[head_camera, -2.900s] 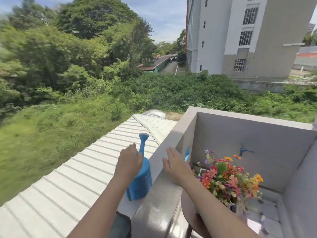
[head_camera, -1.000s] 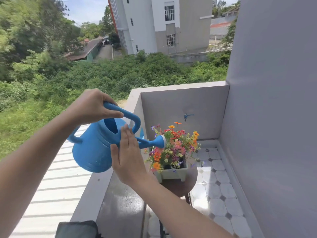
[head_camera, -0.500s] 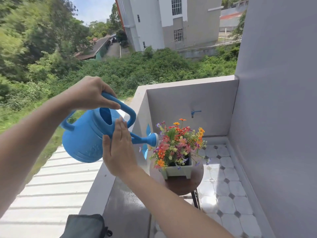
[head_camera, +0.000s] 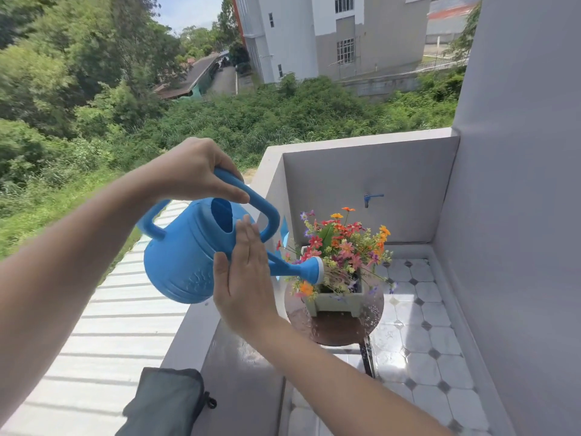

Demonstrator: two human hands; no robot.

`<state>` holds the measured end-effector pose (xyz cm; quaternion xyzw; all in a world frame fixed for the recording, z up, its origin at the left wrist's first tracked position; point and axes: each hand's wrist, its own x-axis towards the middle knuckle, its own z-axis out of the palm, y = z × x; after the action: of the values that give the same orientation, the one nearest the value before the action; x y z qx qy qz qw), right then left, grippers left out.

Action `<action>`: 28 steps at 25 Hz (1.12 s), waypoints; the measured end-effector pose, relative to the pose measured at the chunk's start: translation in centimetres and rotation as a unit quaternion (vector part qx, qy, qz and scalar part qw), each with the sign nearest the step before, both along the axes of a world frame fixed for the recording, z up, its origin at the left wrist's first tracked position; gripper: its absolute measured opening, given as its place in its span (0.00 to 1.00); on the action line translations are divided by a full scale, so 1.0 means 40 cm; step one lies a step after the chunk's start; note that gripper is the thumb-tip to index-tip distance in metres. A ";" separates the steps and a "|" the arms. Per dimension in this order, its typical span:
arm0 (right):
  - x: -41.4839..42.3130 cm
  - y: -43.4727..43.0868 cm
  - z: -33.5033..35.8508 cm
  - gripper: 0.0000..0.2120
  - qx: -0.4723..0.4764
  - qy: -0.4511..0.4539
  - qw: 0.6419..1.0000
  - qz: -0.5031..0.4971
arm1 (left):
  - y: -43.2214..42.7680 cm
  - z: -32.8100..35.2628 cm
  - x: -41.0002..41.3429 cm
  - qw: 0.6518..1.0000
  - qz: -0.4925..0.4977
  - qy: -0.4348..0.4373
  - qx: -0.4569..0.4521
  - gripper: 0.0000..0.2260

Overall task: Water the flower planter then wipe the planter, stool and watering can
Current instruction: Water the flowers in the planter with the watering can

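Head view: the left hand (head_camera: 191, 171) has its fingers (head_camera: 226, 191) wrapped tight around the top handle of the blue watering can (head_camera: 185, 259), carrying it tipped forward above the parapet ledge (head_camera: 245, 379). The right hand (head_camera: 243, 284) lies flat against the can's near side where the spout leaves the body — fingers straight and together, pressing but gripping nothing. No brand or readable writing shows; a faint embossed pattern low on the can's body cannot be made out. The rose at the spout's end sits among the blooms of the flower planter (head_camera: 334, 302), a pale green footed box, and fine streams of water fall from it into the planter's left half. The right hand hides the base of the spout, and the flowers (head_camera: 342, 243) hide the soil. The planter stands on a round dark brown stool (head_camera: 338, 330), its wet top speckled with droplets; only one leg (head_camera: 367, 357) is visible. A dark grey pouch (head_camera: 166, 404) on the ledge is cut off by the bottom edge. Beyond, a small blue tap (head_camera: 371, 197) juts from the balcony wall over the pale tiled floor (head_camera: 418, 350).
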<state>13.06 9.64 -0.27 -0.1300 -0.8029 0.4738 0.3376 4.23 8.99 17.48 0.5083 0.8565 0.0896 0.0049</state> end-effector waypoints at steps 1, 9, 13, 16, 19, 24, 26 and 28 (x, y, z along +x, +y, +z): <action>0.007 0.010 0.002 0.35 0.005 -0.002 1.000 -0.003 | 0.003 0.001 0.006 1.000 -0.001 0.002 0.007 0.08; -0.010 0.050 0.012 0.28 0.011 -0.021 0.998 0.050 | -0.006 0.010 0.011 0.998 0.054 0.020 0.015 0.11; -0.011 -0.001 0.019 0.28 -0.021 -0.014 0.998 0.061 | -0.021 0.024 0.016 0.998 0.056 0.028 -0.025 0.11; 0.017 -0.014 0.010 0.28 -0.022 -0.006 0.998 0.056 | -0.020 0.018 0.036 0.998 0.043 0.019 -0.038 0.10; 0.042 0.001 0.000 0.28 -0.009 0.003 0.999 0.039 | -0.006 0.011 0.051 0.999 0.026 0.010 -0.032 0.09; 0.022 0.068 0.011 0.30 0.012 0.043 0.999 0.005 | 0.029 0.026 0.046 1.000 0.024 0.017 0.010 0.10; 0.002 0.086 0.018 0.28 0.021 0.048 0.999 0.011 | 0.033 0.037 0.041 0.999 0.032 0.025 0.016 0.10; -0.015 0.091 0.024 0.27 0.015 0.043 0.999 0.025 | 0.036 0.047 0.036 0.999 0.036 0.034 0.016 0.10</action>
<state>12.45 13.29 0.70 -0.0847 -0.7976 0.4751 0.3619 5.69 10.43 19.37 0.4802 0.8723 0.0855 -0.0356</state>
